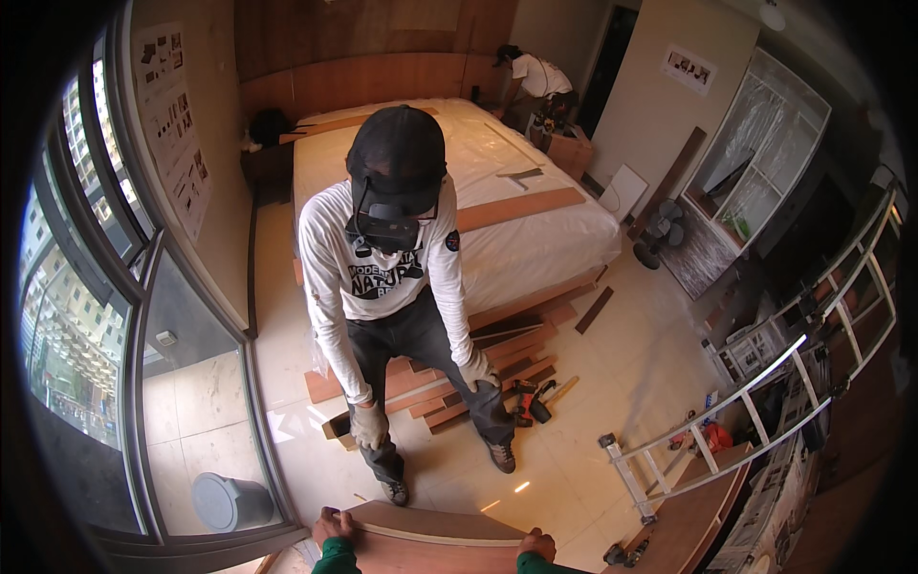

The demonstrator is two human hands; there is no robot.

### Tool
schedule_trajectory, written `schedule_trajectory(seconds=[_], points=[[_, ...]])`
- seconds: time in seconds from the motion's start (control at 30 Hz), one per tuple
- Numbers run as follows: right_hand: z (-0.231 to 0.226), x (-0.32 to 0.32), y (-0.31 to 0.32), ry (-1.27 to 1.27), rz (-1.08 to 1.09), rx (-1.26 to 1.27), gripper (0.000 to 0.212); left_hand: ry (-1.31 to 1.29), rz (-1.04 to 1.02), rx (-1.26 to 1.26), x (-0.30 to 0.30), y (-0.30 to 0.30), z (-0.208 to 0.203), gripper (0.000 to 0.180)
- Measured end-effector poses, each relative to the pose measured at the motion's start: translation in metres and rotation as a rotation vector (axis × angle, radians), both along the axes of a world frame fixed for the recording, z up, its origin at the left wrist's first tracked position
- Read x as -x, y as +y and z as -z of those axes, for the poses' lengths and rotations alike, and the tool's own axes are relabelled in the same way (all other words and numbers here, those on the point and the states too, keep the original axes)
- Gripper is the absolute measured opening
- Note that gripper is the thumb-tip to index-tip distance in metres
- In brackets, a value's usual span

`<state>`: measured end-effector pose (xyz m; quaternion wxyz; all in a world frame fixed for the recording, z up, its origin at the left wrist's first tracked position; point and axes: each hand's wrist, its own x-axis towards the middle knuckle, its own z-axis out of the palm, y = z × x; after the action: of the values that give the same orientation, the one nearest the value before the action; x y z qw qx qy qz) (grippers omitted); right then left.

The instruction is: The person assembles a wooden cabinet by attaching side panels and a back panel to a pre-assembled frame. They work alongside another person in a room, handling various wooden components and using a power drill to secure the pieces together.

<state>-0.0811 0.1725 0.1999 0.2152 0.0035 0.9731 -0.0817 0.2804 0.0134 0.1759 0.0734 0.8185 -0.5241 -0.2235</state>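
Observation:
At the bottom of the view my two hands grip a wide reddish-brown wooden panel by its two ends. My left hand is closed round the upper left corner. Fingers curled, my right hand holds the right end. Both forearms, in green sleeves, come from the lower edge. The panel's pale far edge runs between the hands, and its lower part is cut off by the picture. Across from me a person in a white long-sleeved shirt and cap leans forward, gloved hands resting on the legs.
Behind that person, wood strips lie before a plastic-covered bed. An orange cordless drill and a hammer are on the floor. A ladder leans at right. A grey bin stands left; another person bends far back.

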Motion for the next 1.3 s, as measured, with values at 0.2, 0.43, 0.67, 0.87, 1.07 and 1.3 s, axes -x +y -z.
schedule_trajectory(seconds=[0.2, 0.43, 0.67, 0.87, 1.07, 1.3], points=[[0.006, 0.004, 0.006, -0.041, -0.016, 0.028, 0.050, 0.005, 0.005, 0.028, 0.001, 0.000, 0.002, 0.034], [0.010, 0.002, 0.003, -0.015, -0.057, -0.020, 0.048, 0.013, 0.031, 0.059, -0.005, 0.003, 0.011, 0.036], [0.032, 0.007, 0.015, -0.005, -0.094, -0.010, 0.046, -0.002, 0.032, 0.074, 0.000, 0.000, -0.002, 0.036], [0.022, 0.004, 0.010, 0.016, -0.029, 0.044, 0.049, 0.009, 0.013, 0.039, 0.002, -0.001, -0.007, 0.035], [0.011, 0.004, 0.004, -0.024, 0.029, 0.035, 0.049, 0.034, 0.025, 0.052, 0.004, -0.003, -0.006, 0.036], [0.033, 0.012, 0.013, 0.014, -0.090, 0.036, 0.046, 0.041, 0.013, 0.044, 0.004, -0.002, 0.004, 0.037]])
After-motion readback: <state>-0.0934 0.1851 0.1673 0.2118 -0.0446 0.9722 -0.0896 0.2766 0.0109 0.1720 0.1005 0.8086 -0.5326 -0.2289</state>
